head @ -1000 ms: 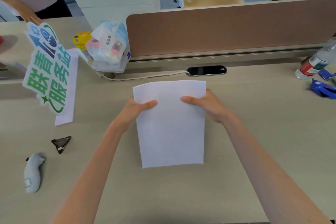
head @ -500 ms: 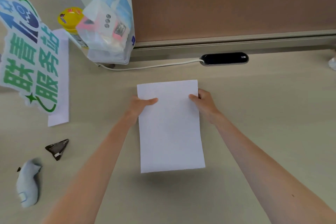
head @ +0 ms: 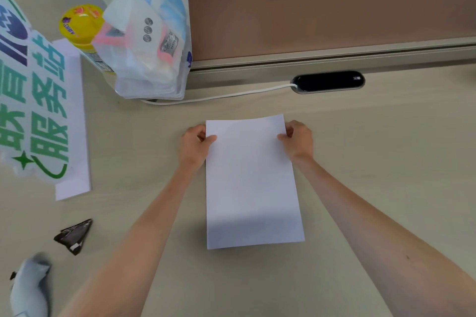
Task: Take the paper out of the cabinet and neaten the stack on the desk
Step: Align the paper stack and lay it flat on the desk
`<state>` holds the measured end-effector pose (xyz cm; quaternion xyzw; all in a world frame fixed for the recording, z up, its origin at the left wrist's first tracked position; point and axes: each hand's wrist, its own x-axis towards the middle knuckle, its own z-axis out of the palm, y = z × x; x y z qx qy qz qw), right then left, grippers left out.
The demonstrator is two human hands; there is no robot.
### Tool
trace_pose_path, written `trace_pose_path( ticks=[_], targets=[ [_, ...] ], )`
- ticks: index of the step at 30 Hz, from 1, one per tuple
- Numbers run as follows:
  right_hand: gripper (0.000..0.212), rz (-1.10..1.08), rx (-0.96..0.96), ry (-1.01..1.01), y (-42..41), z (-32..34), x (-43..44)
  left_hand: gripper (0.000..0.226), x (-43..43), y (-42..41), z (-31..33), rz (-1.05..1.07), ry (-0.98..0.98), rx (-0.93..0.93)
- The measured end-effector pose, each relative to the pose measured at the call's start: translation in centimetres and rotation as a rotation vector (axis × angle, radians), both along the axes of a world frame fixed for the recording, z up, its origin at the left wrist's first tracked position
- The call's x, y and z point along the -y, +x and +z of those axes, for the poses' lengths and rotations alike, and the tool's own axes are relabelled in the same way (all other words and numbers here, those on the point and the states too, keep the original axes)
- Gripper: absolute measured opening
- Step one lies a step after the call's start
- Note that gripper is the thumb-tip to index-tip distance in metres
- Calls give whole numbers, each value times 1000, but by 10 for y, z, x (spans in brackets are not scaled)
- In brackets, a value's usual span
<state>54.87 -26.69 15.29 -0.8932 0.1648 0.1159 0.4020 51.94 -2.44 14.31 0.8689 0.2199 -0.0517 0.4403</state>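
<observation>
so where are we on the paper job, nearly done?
Done: the paper stack is out and on the desk; no cabinet is in view. In hand: the left hand and right hand pinch its far corners, thumbs on top. Its visible edges look fairly flush. Left: probably just final squaring and letting go.

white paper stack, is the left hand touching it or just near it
Touching. The head view shows the left hand with its thumb lying over the left edge of the white paper stack, near the top corner.
</observation>
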Motion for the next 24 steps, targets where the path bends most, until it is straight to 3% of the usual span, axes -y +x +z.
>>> trace_pose_path(
  ticks=[7,14,24],
  targets=[
    [19,-87,39,28,-2,-9,-2,30,6,-1,-6,148,32,7],
    [20,-80,72,-40,-17,-3,-2,31,6,-9,0,108,37,-45],
    [20,-111,-48,71,-106,4,27,19,23,-119,5,185,-82,-115]
  ],
)
